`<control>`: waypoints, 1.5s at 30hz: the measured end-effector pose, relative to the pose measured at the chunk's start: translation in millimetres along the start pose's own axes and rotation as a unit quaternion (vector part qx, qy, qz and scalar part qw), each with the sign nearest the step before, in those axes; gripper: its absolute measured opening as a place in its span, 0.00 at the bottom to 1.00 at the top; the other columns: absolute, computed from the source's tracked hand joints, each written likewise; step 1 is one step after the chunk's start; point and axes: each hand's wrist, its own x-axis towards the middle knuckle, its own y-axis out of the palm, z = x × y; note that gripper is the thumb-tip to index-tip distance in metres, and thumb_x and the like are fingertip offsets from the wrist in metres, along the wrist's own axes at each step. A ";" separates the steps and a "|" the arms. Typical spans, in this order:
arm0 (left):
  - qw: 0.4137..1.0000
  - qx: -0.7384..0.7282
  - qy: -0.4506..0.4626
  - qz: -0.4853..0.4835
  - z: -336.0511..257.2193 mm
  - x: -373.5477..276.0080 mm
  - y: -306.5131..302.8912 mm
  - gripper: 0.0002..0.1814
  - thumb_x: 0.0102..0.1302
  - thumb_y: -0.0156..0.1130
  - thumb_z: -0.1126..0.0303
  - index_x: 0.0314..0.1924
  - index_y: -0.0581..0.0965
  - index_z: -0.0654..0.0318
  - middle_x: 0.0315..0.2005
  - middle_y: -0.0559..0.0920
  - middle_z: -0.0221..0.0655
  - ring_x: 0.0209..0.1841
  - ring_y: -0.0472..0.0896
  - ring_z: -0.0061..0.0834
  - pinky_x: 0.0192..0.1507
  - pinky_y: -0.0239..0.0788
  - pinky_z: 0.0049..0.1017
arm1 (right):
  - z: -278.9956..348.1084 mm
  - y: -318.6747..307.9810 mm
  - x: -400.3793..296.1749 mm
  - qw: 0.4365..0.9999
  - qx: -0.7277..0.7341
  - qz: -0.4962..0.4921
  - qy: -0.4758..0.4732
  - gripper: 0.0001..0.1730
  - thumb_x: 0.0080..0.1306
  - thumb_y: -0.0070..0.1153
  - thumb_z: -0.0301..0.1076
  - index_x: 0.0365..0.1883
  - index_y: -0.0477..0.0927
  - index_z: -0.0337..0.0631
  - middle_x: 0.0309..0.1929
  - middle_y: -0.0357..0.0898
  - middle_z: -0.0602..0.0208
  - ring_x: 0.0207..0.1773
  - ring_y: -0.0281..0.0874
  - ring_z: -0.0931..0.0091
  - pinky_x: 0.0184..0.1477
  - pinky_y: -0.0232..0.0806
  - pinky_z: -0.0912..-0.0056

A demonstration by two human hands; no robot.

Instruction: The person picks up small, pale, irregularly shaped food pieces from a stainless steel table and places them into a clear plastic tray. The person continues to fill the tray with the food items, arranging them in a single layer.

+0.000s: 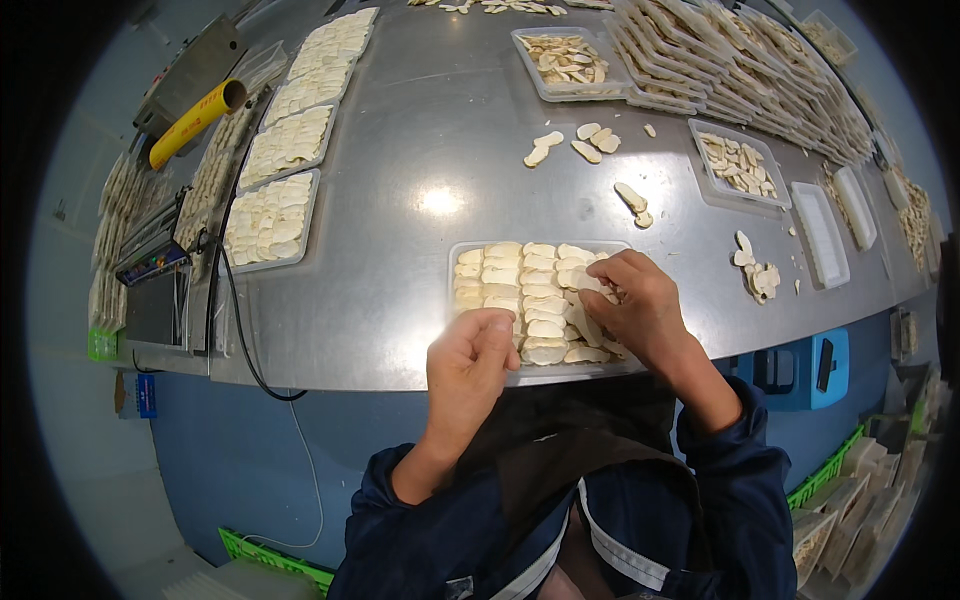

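Before me at the table edge lies a shallow clear plastic tray (452,274) with dried mushroom slices (544,304) laid overlapping in columns. The columns on the left and middle look neat; slices at the right front lie looser. My left hand (474,360) is over the tray's front left part, thumb against curled fingers, with nothing visible between them. My right hand (636,300) is over the right side, its thumb and fingertips at a pale slice (576,280) high in the right column. Whether it grips that slice is unclear. The hand hides part of the tray's right side.
Loose slices (586,151) lie scattered on the steel table (405,187). Filled trays (270,221) line the left. A tub of slices (566,64), stacked trays (720,67), a smaller tray (739,165) and a white container (820,234) stand right. A black cable (236,300) hangs over the left edge.
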 end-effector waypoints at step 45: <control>0.998 0.062 0.006 0.019 -6.9 6.6 7.6 0.12 0.69 0.55 0.68 0.41 0.79 0.71 0.19 0.76 0.27 0.23 0.72 0.13 0.27 0.64 0.16 | 2.6 -22.1 -0.6 0.994 0.012 0.045 -0.100 0.16 0.42 0.68 0.24 0.32 0.81 0.39 0.30 0.77 0.65 0.35 0.73 0.67 0.36 0.69 0.69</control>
